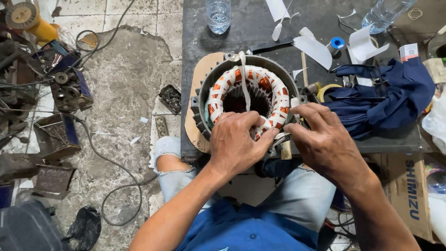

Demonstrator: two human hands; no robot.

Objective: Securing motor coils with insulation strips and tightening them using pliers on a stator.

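The motor stator (246, 95) sits at the near edge of the dark surface (260, 28). White tape (242, 79) already binds most of the copper winding; the near section remains unfinished. The left hand (234, 144) grips the winding there. The right hand (323, 139) pinches the tape end.

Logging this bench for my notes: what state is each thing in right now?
Motor stator: lying flat on the table, copper windings wrapped in white tape.
Left hand: resting on the windings' near side.
Right hand: pinching white tape.
Two water bottles: standing.
Blue cloth: crumpled.
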